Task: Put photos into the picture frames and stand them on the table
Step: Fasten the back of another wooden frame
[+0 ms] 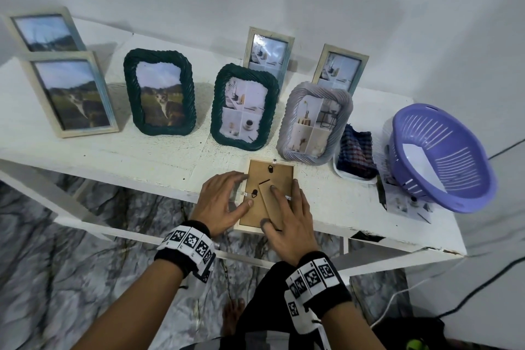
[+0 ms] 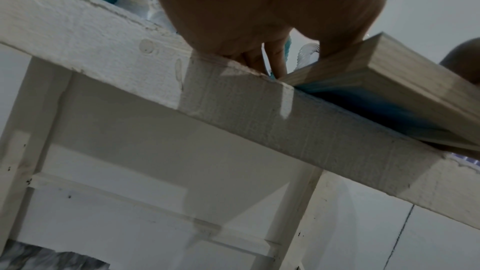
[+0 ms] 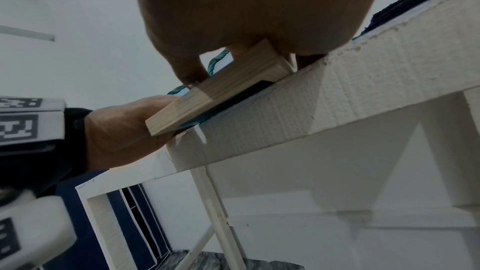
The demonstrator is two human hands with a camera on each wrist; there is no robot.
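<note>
face-down wooden frame (image 1: 267,193) at lower centre, long axis toward the wall; left hand (image 1: 224,204) and right hand (image 1: 287,219) press flat-fingered on its backing.

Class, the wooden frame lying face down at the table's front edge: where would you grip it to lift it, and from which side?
Probably by the long side rails of the wooden frame, from the near side. Its near end overhangs the table edge, so fingers can slip underneath; the easel leg occupies its back.
</note>
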